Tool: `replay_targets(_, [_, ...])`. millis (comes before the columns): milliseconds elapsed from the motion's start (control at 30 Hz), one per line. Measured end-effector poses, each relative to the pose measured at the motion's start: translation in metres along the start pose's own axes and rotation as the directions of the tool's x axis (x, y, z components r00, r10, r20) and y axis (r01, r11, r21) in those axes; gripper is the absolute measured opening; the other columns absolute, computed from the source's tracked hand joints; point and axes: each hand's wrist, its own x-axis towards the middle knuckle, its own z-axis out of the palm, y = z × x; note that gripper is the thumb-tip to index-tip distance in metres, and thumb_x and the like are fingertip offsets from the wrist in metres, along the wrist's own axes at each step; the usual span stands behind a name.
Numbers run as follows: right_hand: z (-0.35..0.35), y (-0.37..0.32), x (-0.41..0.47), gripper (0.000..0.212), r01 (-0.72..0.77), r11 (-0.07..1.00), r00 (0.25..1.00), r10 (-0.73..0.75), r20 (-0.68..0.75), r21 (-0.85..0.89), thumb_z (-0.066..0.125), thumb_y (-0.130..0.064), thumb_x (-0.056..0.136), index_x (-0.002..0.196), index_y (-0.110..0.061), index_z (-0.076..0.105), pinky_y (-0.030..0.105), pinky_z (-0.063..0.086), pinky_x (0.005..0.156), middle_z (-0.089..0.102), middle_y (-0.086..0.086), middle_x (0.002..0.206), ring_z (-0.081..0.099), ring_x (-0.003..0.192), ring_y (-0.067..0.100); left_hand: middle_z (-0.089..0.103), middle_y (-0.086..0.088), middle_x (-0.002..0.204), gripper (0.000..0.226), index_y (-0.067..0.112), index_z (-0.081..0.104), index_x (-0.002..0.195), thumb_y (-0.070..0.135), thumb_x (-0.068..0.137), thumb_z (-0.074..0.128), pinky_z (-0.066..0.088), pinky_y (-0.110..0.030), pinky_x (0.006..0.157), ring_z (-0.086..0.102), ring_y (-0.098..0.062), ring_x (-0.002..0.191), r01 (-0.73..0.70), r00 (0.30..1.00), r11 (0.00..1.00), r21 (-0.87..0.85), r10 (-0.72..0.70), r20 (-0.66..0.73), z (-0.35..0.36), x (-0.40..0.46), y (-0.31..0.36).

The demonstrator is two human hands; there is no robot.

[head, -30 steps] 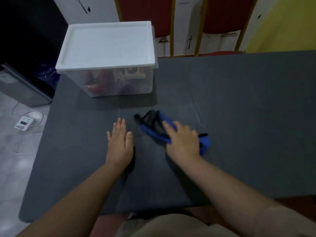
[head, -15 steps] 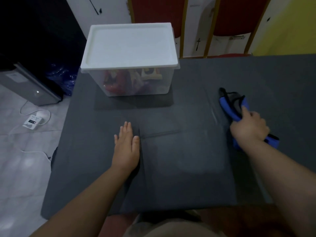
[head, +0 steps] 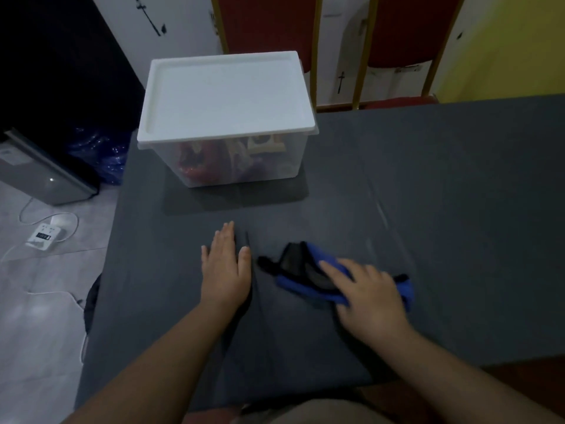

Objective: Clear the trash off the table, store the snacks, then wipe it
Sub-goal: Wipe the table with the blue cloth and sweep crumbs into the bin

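step: wiping | right hand (head: 371, 296) lies flat on our blue cloth (head: 308, 275), lower centre of frame, fingers straight | cloth's long axis runs left-right, just right of left hand (head: 226, 266), flat on counter (head: 443, 209) | snack bin (head: 227, 117) lidded, upper centre
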Motion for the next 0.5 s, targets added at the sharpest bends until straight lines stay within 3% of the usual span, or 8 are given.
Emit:
replay_targets(67, [-0.002,0.039,-0.008,0.075,-0.176,0.983,0.984,0.176,-0.004,-0.049,0.076,-0.024,0.051,0.125,-0.025,0.062,0.040,0.051,0.060,0.068,0.009,0.109,0.063,0.072,0.035,0.030,-0.005,0.153,0.065,0.012,0.023,0.148,0.038,0.088,0.022,-0.001,-0.038,0.118,0.014,-0.019,0.145,-0.014,1.000,1.000,-0.009,0.014,0.013,0.000,0.005,0.002])
replay_targets(133, [-0.011,0.070,0.001,0.073,-0.389,0.920,0.921,0.388,-0.023,-0.044,0.076,-0.019,0.061,0.131,-0.022,0.056,0.044,0.050,0.069,0.064,0.014,0.117,0.061,0.083,0.039,0.031,-0.004,0.152,0.064,0.012,0.025,0.147,0.038,0.088,0.022,-0.003,-0.036,0.118,0.014,-0.017,0.145,-0.030,0.999,0.999,-0.031,0.031,0.031,0.000,0.006,0.004])
replay_targets(233, [-0.018,0.083,0.040,0.065,-0.572,0.818,0.820,0.571,-0.037,-0.053,0.054,-0.028,0.085,0.146,-0.027,0.033,0.039,0.040,0.084,0.047,0.009,0.139,0.051,0.108,0.035,0.030,-0.004,0.153,0.064,0.012,0.024,0.147,0.038,0.088,0.021,-0.003,-0.033,0.118,0.013,-0.016,0.145,-0.046,0.997,0.997,-0.066,0.049,0.054,-0.001,0.008,0.004])
replay_targets(333, [-0.016,0.050,0.083,0.065,-0.558,0.829,0.830,0.556,-0.049,-0.045,0.050,-0.030,0.087,0.147,-0.029,0.027,0.038,0.037,0.086,0.042,0.008,0.140,0.047,0.113,0.034,0.030,-0.004,0.152,0.064,0.012,0.024,0.147,0.038,0.088,0.021,-0.004,-0.030,0.117,0.013,-0.016,0.145,-0.050,0.997,0.993,-0.103,0.055,0.048,-0.002,0.011,0.004])
replay_targets(500, [-0.013,-0.044,0.080,0.068,-0.201,0.980,0.979,0.201,0.034,0.001,0.052,-0.034,0.085,0.147,-0.032,0.024,0.039,0.037,0.087,0.038,0.006,0.143,0.048,0.110,0.031,0.024,-0.005,0.155,0.067,0.011,0.024,0.147,0.042,0.088,0.020,-0.004,-0.030,0.116,0.013,-0.010,0.142,-0.095,0.995,0.986,-0.135,0.094,-0.016,-0.007,0.020,0.008])
